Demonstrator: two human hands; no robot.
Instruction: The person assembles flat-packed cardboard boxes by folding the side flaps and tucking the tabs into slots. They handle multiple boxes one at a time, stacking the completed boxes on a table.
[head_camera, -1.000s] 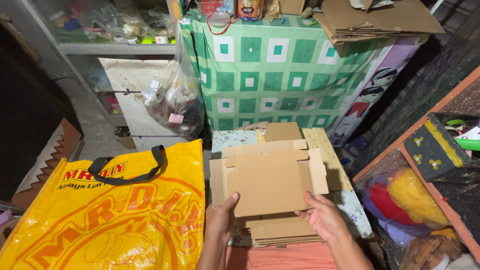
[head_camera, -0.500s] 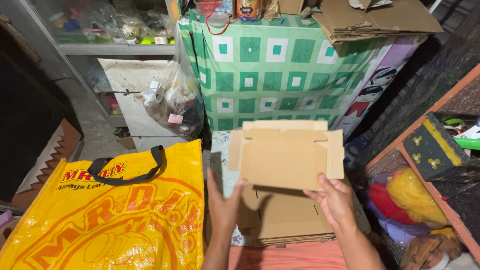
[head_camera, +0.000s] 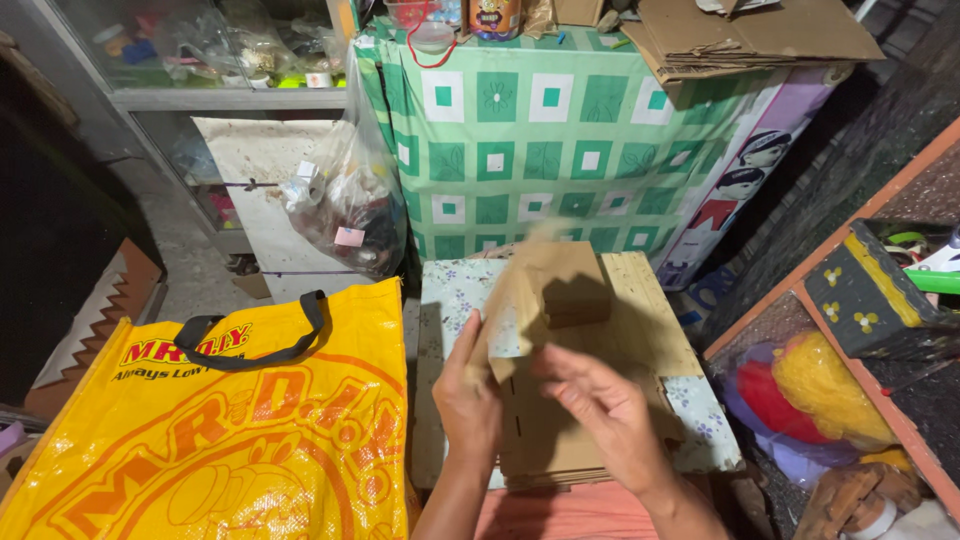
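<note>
Left hand (head_camera: 468, 395) pinches the motion-blurred box blank (head_camera: 545, 295) by its lower left edge, above the stack (head_camera: 560, 440) on the small desk (head_camera: 450, 290); right hand (head_camera: 605, 405) hovers just beside it, fingers spread, holding nothing. Judgement: steady the blank with both hands and crease along the scored lines, keeping it over the stack.

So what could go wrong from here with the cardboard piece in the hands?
The cardboard piece is blurred mid-motion, and only the left hand visibly grips it; it might slip. The right hand hovers open over the stack of flat cardboard at the small table edge; a bump could slide sheets off.
</note>
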